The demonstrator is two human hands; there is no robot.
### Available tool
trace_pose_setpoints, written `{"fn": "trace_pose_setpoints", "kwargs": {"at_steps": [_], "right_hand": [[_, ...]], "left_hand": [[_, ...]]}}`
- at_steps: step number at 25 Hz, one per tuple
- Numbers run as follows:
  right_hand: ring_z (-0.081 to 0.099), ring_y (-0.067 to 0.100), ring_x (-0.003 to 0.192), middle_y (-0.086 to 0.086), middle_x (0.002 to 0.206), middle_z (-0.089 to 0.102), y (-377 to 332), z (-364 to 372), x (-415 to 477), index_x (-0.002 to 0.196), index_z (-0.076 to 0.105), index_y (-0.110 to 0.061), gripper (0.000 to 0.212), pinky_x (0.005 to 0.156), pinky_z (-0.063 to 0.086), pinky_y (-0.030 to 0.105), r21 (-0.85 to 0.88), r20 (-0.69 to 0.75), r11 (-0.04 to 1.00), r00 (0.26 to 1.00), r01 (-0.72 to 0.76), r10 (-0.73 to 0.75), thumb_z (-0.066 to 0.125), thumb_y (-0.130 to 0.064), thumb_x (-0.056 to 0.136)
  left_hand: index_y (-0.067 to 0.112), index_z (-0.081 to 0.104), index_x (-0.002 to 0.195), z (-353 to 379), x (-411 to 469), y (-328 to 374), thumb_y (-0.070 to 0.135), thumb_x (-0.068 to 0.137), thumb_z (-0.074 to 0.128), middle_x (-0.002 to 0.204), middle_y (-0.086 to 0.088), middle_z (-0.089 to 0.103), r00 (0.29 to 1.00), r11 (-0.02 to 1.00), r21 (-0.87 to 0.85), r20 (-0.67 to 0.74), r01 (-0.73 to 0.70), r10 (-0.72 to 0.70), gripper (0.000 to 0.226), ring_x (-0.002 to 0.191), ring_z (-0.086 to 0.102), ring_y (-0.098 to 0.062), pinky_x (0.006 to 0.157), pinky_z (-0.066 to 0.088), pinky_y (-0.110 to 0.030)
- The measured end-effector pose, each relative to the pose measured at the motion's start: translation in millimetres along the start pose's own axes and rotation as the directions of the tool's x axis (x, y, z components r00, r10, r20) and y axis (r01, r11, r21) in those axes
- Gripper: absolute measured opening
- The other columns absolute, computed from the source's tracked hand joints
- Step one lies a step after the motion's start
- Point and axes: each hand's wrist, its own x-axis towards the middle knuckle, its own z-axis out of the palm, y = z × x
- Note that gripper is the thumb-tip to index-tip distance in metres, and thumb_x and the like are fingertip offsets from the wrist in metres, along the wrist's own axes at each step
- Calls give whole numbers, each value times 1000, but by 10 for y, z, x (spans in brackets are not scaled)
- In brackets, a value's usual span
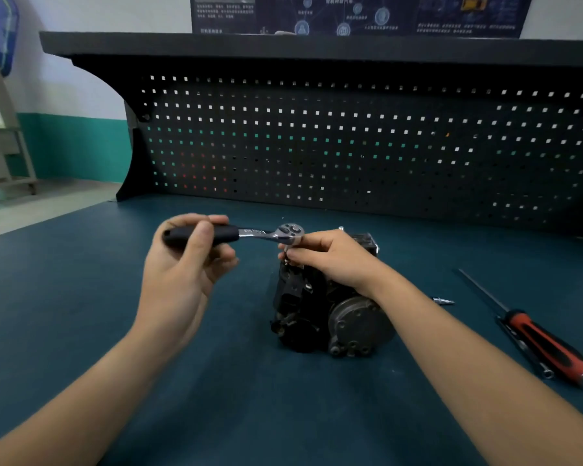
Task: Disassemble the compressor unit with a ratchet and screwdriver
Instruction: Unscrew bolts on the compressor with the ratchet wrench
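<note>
A dark compressor unit (pixel 320 311) with a round grey end cap stands in the middle of the blue-green bench top. My left hand (pixel 186 260) grips the black handle of a chrome ratchet (pixel 249 234), which lies level above the unit's top. The ratchet's head sits over a bolt at the unit's upper left. My right hand (pixel 330 257) rests on top of the unit and pinches the socket just under the ratchet head. A screwdriver (pixel 532 334) with a red and black handle lies on the bench to the right.
A small metal bit (pixel 444 301) lies on the bench top (pixel 81 297) between the unit and the screwdriver. A dark pegboard back panel (pixel 350 146) rises behind the bench, under a shelf. The bench's left edge runs along a light floor.
</note>
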Motion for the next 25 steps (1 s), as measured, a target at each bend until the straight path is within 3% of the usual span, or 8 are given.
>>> {"fn": "trace_pose_setpoints", "kwargs": {"at_steps": [4, 9, 14, 21, 25], "right_hand": [[60, -1, 77, -11, 88, 69, -15, -21, 12, 93, 70, -24, 12, 65, 42, 3, 75, -22, 997, 1000, 10, -8, 58, -21, 91], [60, -7, 73, -11, 84, 69, 31, -29, 24, 89, 71, -21, 13, 64, 39, 2, 37, -29, 999, 999, 29, -28, 58, -20, 91], [61, 0, 75, -11, 80, 69, 49, -43, 24, 82, 72, -21, 17, 65, 40, 3, 9, -35, 999, 998, 44, -43, 58, -19, 91], [60, -4, 70, -17, 68, 68, 36, -43, 19, 82, 72, -21, 15, 65, 41, 4, -11, -38, 999, 999, 39, -39, 59, -19, 90], [61, -2, 72, -13, 73, 69, 22, -21, 9, 77, 71, -25, 14, 70, 45, 7, 19, -39, 1000, 999, 14, -14, 63, -18, 87]], "left_hand": [[17, 51, 87, 60, 316, 50, 15, 97, 44, 75, 9, 70, 1000, 997, 78, -2, 11, -11, 13, 51, 55, -2, 53, 50, -15], [15, 55, 87, 86, 530, 31, 19, 99, 44, 73, 10, 70, 997, 993, 84, -11, 79, -78, 16, 49, 54, 0, 51, 48, -13], [13, 56, 84, 20, 601, -61, 20, 98, 46, 71, 8, 70, 987, 987, 37, -44, 158, -156, 19, 48, 53, 0, 50, 47, -12], [11, 52, 87, 30, 783, -48, 16, 98, 46, 68, 9, 70, 987, 971, 180, 20, 155, -162, 14, 44, 50, -1, 46, 45, -14], [13, 53, 78, 34, 854, -58, 14, 99, 43, 64, 9, 68, 976, 957, 204, 30, 205, -215, 23, 40, 44, -1, 42, 42, -14]]}}
